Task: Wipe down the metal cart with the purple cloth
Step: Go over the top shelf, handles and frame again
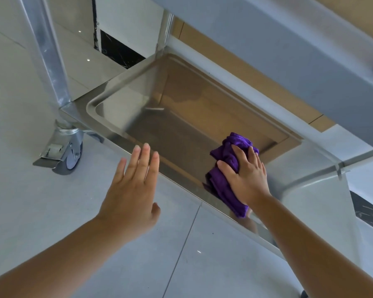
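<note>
The metal cart's bottom shelf [121,108] is a shiny recessed tray seen from above, under an upper shelf [278,39]. A bunched purple cloth [222,186] lies over the shelf's near rim, toward the right. My right hand [246,175] presses down on it with fingers spread and lightly curled over the cloth. My left hand [134,186] hovers flat with straight fingers near the front rim, holding nothing; its fingertips reach the rim's edge.
A cart leg [45,50] rises at the left, with a caster wheel and brake [69,155] below it. Another leg [323,198] stands at the right. Grey floor tiles [41,211] surround the cart. A wooden panel [256,78] runs behind the shelf.
</note>
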A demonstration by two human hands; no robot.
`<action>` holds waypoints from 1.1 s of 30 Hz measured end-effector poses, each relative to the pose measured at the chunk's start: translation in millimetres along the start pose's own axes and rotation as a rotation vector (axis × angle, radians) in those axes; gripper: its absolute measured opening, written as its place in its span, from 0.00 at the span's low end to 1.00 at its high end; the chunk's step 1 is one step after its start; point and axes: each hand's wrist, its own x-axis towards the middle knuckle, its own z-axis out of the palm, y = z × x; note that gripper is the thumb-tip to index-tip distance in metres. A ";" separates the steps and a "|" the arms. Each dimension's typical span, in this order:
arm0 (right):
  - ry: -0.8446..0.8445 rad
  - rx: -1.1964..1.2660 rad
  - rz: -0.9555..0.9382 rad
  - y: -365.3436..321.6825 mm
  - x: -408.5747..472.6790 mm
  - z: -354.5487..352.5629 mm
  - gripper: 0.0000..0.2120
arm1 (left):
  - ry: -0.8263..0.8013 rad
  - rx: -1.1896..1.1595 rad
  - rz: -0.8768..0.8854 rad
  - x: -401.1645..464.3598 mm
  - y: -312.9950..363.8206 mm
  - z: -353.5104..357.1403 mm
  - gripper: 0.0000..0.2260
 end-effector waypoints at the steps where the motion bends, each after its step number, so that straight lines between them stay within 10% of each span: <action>1: 0.005 0.001 -0.002 -1.6 0.7 0.4 0.44 | -0.003 0.003 0.000 -0.9 0.2 1.7 0.48; 33: -0.434 -0.012 -0.601 -249.2 97.2 3.3 0.26 | -0.018 -0.250 0.162 -9.8 -34.1 3.2 0.45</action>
